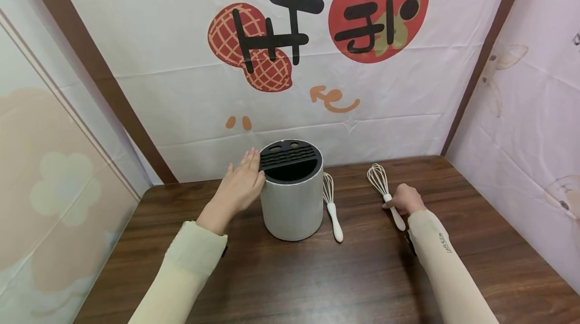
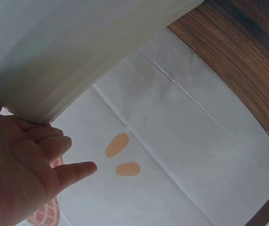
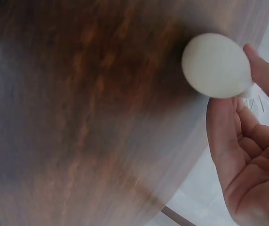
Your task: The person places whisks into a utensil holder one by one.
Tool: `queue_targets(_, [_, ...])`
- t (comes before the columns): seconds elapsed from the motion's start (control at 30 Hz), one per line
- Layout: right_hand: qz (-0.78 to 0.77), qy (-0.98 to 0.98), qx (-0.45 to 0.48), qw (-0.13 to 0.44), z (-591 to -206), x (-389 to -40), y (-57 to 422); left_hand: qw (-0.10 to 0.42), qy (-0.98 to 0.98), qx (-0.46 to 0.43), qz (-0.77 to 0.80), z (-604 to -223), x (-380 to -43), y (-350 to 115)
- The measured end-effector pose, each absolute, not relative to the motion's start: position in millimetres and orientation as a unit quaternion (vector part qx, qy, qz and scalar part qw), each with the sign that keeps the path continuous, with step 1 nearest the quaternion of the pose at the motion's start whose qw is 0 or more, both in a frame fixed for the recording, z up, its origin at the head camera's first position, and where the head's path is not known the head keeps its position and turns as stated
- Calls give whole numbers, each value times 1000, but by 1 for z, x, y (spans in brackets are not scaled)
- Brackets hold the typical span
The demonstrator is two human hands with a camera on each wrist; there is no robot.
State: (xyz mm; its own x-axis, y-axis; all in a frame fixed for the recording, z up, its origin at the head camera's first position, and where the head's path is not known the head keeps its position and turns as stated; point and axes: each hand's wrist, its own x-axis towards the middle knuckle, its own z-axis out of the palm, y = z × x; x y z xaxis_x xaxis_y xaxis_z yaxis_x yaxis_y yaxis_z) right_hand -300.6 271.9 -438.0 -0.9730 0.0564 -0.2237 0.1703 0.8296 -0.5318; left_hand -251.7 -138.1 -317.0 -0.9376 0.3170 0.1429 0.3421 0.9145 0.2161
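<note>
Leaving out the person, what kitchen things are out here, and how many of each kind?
Whisks: 2, one held in the right hand
Utensil holder: 1, the left hand at its rim
Total: 3

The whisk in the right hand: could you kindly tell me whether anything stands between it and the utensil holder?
Yes: a second whisk lies on the table between them, just right of the utensil holder. It lies low, so the held whisk could probably pass above it. The left hand is on the holder's opposite side.
</note>
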Motion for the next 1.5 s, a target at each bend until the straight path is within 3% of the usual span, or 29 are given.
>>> queue_targets(1.5, [-375,922,28,94,-443,-297,287,56,-979,-167,-101,-316,-252,-136])
